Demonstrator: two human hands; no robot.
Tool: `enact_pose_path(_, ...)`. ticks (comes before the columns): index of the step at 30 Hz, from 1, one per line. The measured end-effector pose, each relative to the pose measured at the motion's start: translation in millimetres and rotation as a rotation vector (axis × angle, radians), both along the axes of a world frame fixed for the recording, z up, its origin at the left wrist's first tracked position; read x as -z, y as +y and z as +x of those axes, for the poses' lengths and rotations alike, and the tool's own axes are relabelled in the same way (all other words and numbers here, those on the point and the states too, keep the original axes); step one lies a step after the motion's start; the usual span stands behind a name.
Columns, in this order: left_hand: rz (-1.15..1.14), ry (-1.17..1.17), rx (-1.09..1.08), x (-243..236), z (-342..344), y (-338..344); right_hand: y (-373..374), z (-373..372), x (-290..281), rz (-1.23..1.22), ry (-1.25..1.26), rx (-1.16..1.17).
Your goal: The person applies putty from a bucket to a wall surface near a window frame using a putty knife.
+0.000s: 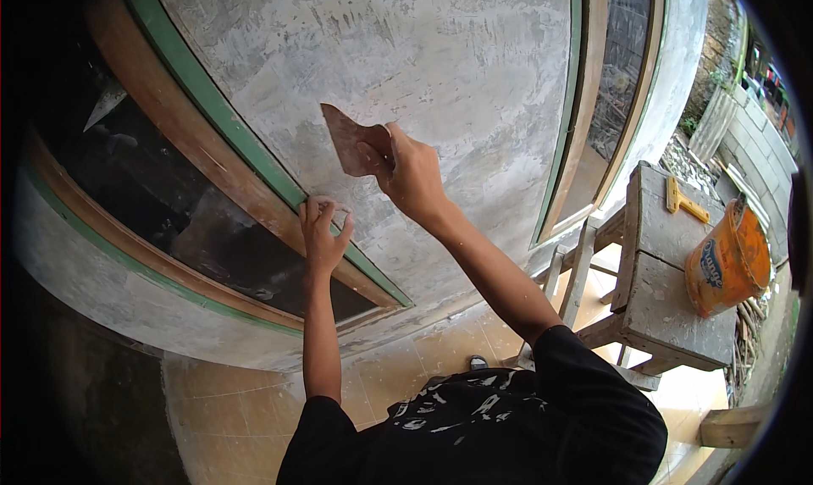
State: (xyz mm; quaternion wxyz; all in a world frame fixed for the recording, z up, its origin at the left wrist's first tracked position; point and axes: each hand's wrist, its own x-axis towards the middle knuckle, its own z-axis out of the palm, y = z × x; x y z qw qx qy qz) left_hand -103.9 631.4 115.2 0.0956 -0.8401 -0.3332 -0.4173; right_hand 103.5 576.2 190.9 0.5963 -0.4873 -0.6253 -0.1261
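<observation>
In my right hand [415,176] is a putty knife [345,144] with a broad, thin, brownish blade. My fingers wrap round its handle, and the blade points up and left, close to the grey-white plastered wall [406,53]. I cannot tell if its edge touches the plaster. Lower and to the left, my left hand [322,241] rests against the green trim [212,116] of a wooden window frame [161,116]. Its fingers are bent, with the thumb apart, and they bear whitish smears; no object shows in them.
At the right, a weathered wooden bench [656,273] bears an orange bucket [720,269] and a yellow-handled tool [684,202]. A second window frame [584,104] borders the wall there. Tan floor tiles [246,413] lie below, and a grey block wall [754,129] stands beyond.
</observation>
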Motion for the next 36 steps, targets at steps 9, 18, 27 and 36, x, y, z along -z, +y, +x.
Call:
enact_pose_path(9, -0.100, 0.017, 0.064, -17.0, -3.1, -6.1, 20.8, 27.9, -66.9, 0.306, 0.138, -0.139)
enact_pose_path(18, -0.174, 0.069, 0.084, -16.4, -9.5, -8.4, 31.1, -9.1, -186.2, 0.708, -1.002, 0.378)
enact_pose_path(27, -0.177, 0.063, 0.088, -16.9, -11.9, -7.2, 16.0, -5.2, -60.9, 0.299, -1.300, 0.004)
enact_pose_path(36, -0.191, 0.054, 0.096, -16.3, -8.3, -7.4, 38.6, -4.9, -203.3, 0.644, -1.005, 0.191)
